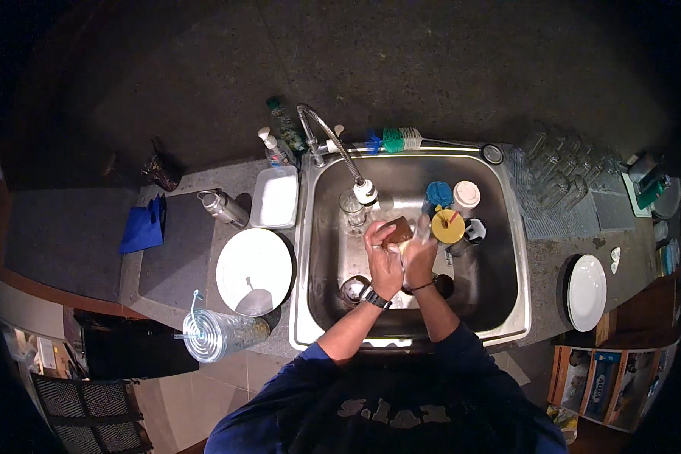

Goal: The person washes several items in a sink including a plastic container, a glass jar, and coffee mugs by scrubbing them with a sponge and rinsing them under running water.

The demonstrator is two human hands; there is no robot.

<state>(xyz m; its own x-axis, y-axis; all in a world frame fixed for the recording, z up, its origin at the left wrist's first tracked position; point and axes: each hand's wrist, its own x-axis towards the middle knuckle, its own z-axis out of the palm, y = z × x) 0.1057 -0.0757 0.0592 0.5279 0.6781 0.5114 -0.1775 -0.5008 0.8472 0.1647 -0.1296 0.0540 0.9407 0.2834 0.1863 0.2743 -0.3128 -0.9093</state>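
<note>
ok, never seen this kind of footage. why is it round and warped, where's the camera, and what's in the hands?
It is one picture from a wide fisheye camera worn on a person's head and looking down, so straight edges bend toward the rim. No robot: the two forearms coming up from the lower edge are the wearer's own.

The hands meet over a steel sink. The left hand, with a watch on its wrist, grips a brown sponge. The right hand is closed around something clear, probably a glass, though I cannot tell for sure.

In the sink: a glass under the faucet, and cups with blue, white and yellow lids.

On the counter to the left: a white plate, a white tray, a metal bottle, a clear tumbler with a straw. To the right: upturned glasses on a mat, another white plate.
</note>
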